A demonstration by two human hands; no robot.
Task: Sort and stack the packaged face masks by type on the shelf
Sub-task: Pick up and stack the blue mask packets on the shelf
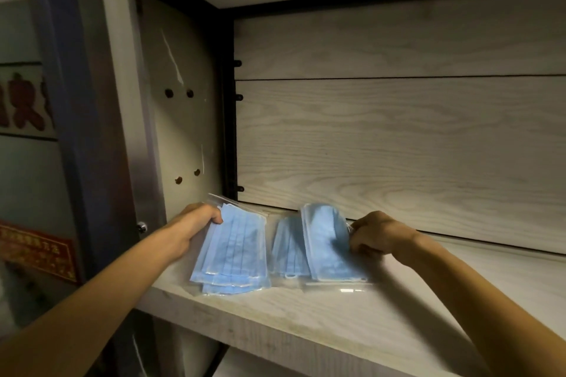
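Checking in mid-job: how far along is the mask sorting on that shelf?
Partly done. A fanned stack of packaged blue masks lies at the shelf's left end, gripped at its far corner by the left hand. In hand: the right hand pinches the edge of a tilted packaged mask over a smaller pile. Left: squaring both piles. Whether the types differ I cannot tell.

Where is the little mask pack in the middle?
In the head view, the middle mask pack lies flat on the shelf, between the left-hand stack and the pack the right hand holds, partly tucked under that one.
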